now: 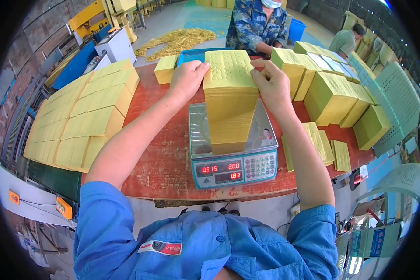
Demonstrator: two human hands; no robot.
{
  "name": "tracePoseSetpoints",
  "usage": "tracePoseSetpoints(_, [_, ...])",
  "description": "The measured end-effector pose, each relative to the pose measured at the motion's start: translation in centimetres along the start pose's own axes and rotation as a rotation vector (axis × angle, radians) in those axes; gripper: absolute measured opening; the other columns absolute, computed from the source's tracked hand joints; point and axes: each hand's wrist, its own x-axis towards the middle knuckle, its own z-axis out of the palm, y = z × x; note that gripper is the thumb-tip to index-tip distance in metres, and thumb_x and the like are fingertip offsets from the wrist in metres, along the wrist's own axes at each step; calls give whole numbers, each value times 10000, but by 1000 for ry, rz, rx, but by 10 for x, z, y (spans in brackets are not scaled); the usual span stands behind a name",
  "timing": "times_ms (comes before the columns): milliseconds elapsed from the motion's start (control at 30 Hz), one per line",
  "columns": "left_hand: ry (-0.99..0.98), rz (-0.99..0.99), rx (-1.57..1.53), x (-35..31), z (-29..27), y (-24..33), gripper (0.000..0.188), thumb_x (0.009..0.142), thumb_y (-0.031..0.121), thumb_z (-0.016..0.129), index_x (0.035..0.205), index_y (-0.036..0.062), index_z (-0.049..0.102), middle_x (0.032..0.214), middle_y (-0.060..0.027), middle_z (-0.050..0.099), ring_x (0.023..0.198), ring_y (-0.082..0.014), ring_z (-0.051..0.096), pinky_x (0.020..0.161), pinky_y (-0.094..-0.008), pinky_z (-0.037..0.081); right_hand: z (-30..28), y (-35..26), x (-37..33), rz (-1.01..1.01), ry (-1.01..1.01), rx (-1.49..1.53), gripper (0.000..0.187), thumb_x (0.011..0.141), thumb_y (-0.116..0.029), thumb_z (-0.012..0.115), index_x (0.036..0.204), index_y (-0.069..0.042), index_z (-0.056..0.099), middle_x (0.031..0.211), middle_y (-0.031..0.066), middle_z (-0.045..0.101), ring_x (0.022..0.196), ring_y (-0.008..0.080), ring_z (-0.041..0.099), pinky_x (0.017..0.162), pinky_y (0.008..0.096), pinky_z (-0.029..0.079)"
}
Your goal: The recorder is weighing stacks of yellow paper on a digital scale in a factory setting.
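A tall stack of yellow paper sheets (232, 109), with rows of curved cut marks on its top sheet, stands on the pan of a digital scale (198, 133). My left hand (189, 77) has its fingers curled in and its thumb against the upper left edge of the stack. At the upper right edge, my right hand (273, 84) pinches the sheets between thumb and forefinger. How many sheets each hand grips is hidden. The scale's red digits are lit, and its keypad (260, 165) faces me.
The worn red table (154, 158) carries yellow paper blocks (98, 107) on the left and more stacks (329, 95) on the right. A blue tray (196, 55) lies behind the scale. Across the table stands a co-worker (256, 25) in camouflage; another person (346, 41) is farther right.
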Motion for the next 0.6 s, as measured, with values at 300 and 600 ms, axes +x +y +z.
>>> tracePoseSetpoints(300, [187, 109, 69, -12, 8, 6, 462, 969, 370, 523, 694, -1, 514, 619, -175, 509, 579, -321, 542, 565, -439, 404, 0, 10, -8, 169, 21, 481, 224, 932, -54, 564, 1140, 6, 625, 668, 0, 532, 586, 62, 492, 520, 247, 418])
tracePoseSetpoints(600, [157, -389, -245, -70, -70, -37, 458, 987, 503, 458, 730, 135, 550, 633, -20, 577, 510, -113, 533, 480, -255, 397, -8, 66, -31, 236, 41, 480, 256, 908, -49, 527, 1119, 70, 610, 659, 49, 589, 562, 86, 530, 489, 231, 384])
